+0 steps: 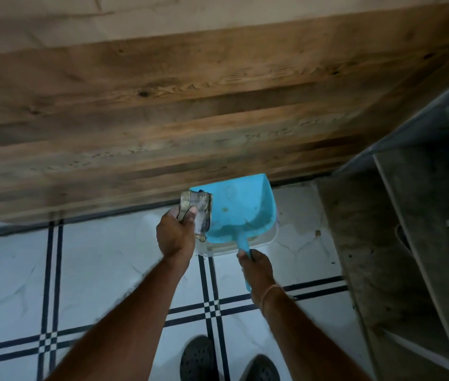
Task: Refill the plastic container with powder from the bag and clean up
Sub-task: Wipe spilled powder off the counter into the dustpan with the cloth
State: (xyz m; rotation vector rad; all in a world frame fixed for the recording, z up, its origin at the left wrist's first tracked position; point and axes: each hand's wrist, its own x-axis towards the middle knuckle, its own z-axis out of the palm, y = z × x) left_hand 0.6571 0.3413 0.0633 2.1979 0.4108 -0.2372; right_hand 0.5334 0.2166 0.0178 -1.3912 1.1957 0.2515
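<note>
Tabletop (163,105) fills the upper view, a broad wood-grain surface whose near edge runs above the tiled floor (94,270), and nothing of the powder bag shows on it. Below that edge sits the blue dustpan (241,207), its long axis running from the mouth tucked at the tabletop's edge back along the handle toward the person (so the pan tilts down toward them). Beneath its rear lies what looks like the clear plastic container (212,250), partly hidden, just ahead of both hands and between them. The right hand (256,273) has its grip closed around the handle's end; the left hand (175,235) has its grip closed on a grubby cloth (198,213) touching the pan's left wall. By my judgement the left is nearer for wiping residue rearward into the container.
</note>
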